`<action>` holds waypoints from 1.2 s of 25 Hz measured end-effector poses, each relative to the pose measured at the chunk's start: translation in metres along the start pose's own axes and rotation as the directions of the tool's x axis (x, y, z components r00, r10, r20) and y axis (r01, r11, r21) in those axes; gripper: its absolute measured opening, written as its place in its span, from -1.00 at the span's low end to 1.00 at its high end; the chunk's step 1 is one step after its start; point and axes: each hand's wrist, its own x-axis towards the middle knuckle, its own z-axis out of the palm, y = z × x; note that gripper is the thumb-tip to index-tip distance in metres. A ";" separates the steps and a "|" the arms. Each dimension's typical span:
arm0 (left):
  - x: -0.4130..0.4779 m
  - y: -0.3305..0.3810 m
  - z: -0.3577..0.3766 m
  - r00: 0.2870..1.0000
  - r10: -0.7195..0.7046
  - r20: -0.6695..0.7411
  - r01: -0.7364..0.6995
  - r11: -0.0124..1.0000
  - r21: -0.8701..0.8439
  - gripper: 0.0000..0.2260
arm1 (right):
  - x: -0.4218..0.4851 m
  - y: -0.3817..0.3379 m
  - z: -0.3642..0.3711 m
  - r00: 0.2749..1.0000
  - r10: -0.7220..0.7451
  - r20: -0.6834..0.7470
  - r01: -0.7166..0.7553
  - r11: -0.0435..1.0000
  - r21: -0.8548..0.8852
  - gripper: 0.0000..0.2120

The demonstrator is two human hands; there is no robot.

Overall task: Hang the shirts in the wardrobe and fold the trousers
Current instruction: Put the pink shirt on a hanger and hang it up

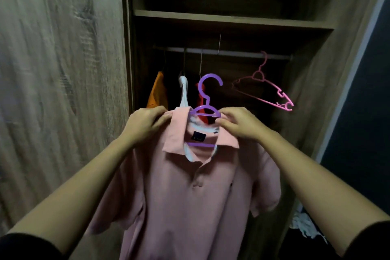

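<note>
Here, left hand [145, 124] and right hand [238, 124] fingers [165, 118] pinch the pink shirt [179, 196] at its collar; navy label [199, 136] illegible.

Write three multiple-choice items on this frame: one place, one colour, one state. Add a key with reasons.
1. Where is the empty pink hanger?
A. On the rail, near its right end
B. On the top shelf
C. On the floor

2. The pink polo shirt sits on a held hanger of what colour?
A. Green
B. Purple
C. White

3. The held hanger's hook is:
A. Hooked over the rail
B. Free, not yet on the rail
C. Snapped off

Key:
1 A: its hook loops over the rail, near the right wall.
2 B: a purple hook and bar show above the collar.
3 B: the whole hook shows below the rail and catches nothing, while the left hand and right hand grip the shirt at the collar.
</note>
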 end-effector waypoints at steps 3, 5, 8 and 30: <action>0.002 -0.013 -0.005 0.998 0.023 0.052 -0.021 0.999 -0.039 -0.43 | 0.002 -0.001 0.001 0.993 0.040 -0.107 -0.034 0.998 0.061 -0.83; 0.002 -0.028 -0.012 0.993 0.025 0.115 -0.024 1.000 -0.010 -0.32 | 0.001 0.000 0.001 0.983 0.017 -0.181 0.004 0.993 0.116 -0.84; 0.002 -0.031 -0.019 0.984 -0.003 0.176 0.006 1.000 -0.013 -0.34 | 0.003 -0.003 0.000 0.978 -0.008 -0.207 0.037 0.990 0.135 -0.83; 0.003 -0.049 -0.029 0.993 -0.107 0.045 0.115 0.960 -0.256 -0.78 | -0.033 0.080 -0.002 0.856 0.509 -0.089 -0.515 0.855 -0.059 -0.67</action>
